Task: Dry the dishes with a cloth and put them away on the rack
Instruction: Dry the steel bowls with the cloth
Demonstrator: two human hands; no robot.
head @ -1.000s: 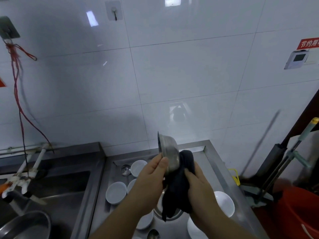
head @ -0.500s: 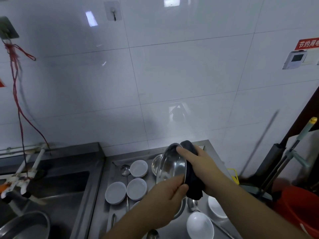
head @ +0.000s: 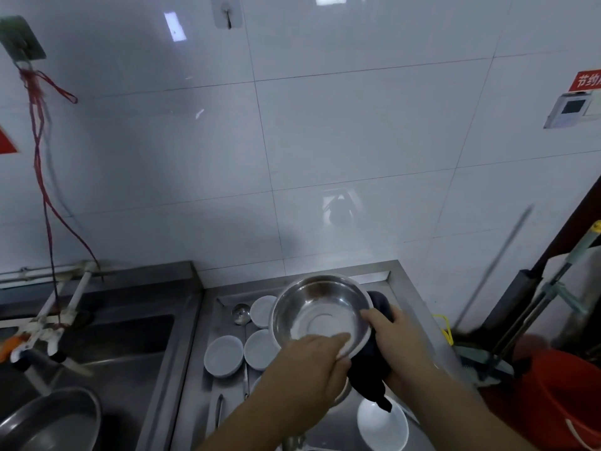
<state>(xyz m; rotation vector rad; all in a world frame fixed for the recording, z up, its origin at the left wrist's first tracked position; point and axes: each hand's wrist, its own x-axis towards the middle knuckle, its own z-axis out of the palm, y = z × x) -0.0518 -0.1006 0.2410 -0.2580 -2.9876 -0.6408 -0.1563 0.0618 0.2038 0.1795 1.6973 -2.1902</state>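
A round steel bowl (head: 320, 312) is held up over the steel drainboard (head: 403, 288), its hollow facing me. My left hand (head: 312, 362) grips its near rim, thumb inside the bowl. My right hand (head: 395, 340) holds a dark cloth (head: 369, 375) against the bowl's right side and back; the cloth's tail hangs down below. Several small white bowls lie on the drainboard: one (head: 224, 355) at the left, one (head: 260, 348) beside it, one (head: 261, 310) behind, one (head: 382, 426) near my right forearm. A ladle (head: 240, 314) lies at the back.
A sink (head: 107, 346) with a tap (head: 42, 330) lies to the left, a large steel basin (head: 48, 421) at its near corner. Mop handles (head: 546, 294) and a red bucket (head: 559, 395) stand to the right. White tiled wall behind.
The steel bowl has turned from edge-on to facing me with its hollow. My right hand with the cloth slid from the top rim to the right side; my left hand shifted along the near rim.
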